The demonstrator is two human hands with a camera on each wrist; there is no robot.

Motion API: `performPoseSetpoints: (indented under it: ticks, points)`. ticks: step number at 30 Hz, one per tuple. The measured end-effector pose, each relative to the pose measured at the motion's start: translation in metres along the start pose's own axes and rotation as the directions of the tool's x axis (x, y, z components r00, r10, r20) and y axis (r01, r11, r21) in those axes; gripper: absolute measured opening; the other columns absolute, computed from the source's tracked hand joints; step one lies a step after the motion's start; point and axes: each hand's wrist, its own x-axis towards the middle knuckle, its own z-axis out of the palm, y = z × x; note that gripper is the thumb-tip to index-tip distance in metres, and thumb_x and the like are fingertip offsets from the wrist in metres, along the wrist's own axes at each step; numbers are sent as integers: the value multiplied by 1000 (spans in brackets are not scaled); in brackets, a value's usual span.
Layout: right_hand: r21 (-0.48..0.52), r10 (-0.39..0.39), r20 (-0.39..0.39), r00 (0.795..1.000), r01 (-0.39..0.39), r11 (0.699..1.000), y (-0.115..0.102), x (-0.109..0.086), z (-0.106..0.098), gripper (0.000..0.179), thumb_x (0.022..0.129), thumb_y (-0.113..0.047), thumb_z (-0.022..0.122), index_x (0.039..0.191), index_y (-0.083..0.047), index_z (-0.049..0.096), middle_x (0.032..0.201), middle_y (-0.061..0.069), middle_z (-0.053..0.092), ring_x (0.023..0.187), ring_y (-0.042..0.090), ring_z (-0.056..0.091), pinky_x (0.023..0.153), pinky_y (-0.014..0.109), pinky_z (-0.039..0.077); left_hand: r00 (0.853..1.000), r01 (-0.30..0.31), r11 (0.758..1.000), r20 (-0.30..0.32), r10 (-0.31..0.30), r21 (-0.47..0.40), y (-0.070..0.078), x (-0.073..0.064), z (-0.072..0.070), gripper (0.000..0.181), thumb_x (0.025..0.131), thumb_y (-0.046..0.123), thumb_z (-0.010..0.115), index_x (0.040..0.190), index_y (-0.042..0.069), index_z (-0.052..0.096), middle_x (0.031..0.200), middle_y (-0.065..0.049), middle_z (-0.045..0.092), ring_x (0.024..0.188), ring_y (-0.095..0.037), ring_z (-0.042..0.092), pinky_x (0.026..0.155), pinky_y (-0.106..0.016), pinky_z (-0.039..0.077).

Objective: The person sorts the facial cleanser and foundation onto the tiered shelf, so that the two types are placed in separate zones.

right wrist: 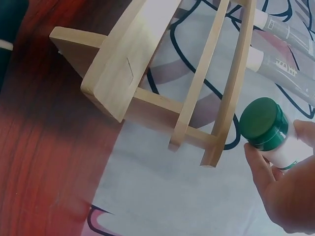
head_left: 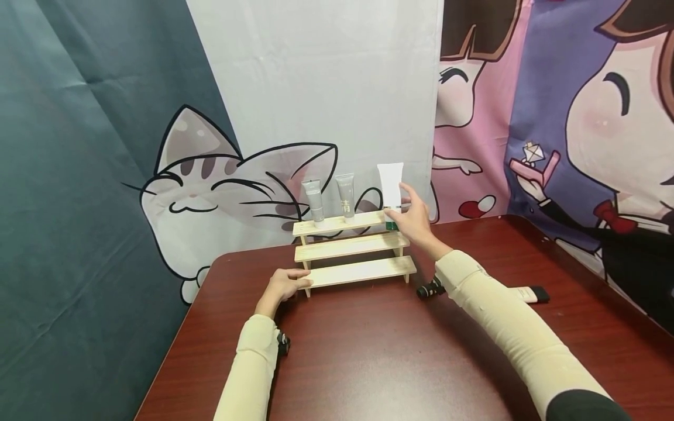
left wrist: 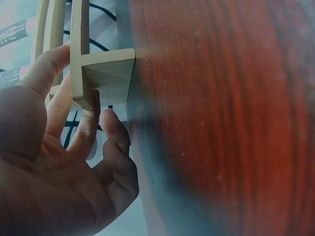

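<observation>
My right hand (head_left: 414,221) grips a white squeeze tube with a green cap (right wrist: 266,123), held cap down by the right end of the wooden shelf's top step. In the right wrist view the cap is apart from the step's end. My left hand (head_left: 284,285) pinches the left end of the bottom step of the three-step wooden shelf (head_left: 358,271), thumb above and fingers below. Two grey tubes, one at the left end (head_left: 314,202) and one in the middle (head_left: 346,197), stand upright on the top step with their white caps down.
A cream tube with a black cap (head_left: 529,294) lies on the red-brown table (head_left: 347,351), partly behind my right sleeve. A printed cloth backdrop (head_left: 337,88) hangs right behind the shelf. Dark wrist cameras (head_left: 430,289) sit on both wrists.
</observation>
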Motion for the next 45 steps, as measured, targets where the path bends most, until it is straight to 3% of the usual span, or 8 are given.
performPoseSetpoints:
  ticks: [7,17,23,30,45]
  points:
    - [-25,-11,-11,1000,10,1000,2,4,5,79,81,-17,84,149,-23,44,115,18,63,94,33,67,81,45,53,1000,-5,1000,1,5,7,0,1,-1,36,79,29,84,114,25,78,90,-6,68,49,-13,44,44,-26,33]
    - [-26,-23,-17,1000,22,999,1,11,14,80,80,-14,83,149,-21,43,118,21,62,97,36,66,85,48,53,1000,-3,1000,4,3,8,-2,2,0,36,80,30,84,114,26,78,85,-5,67,49,-13,45,45,-26,34]
    - [3,-27,-16,1000,27,1000,0,15,21,81,79,-13,84,149,-20,44,118,20,62,96,35,66,84,46,53,1000,-18,1000,-5,18,20,-2,4,0,36,80,30,84,115,25,78,104,-9,68,51,-13,45,46,-26,35]
    - [25,-45,3,999,45,999,1,17,27,78,81,-12,84,148,-22,45,120,19,61,93,35,68,73,46,56,1000,-16,1000,-13,16,22,-3,3,0,35,80,29,84,114,24,78,120,-12,65,54,-13,47,48,-25,35]
    - [8,-41,11,999,41,999,5,23,34,76,83,-15,82,148,-18,42,121,18,59,103,36,64,85,49,53,1000,-4,1000,-15,4,31,-4,5,0,35,80,30,85,114,26,78,125,-12,64,55,-14,46,48,-26,36]
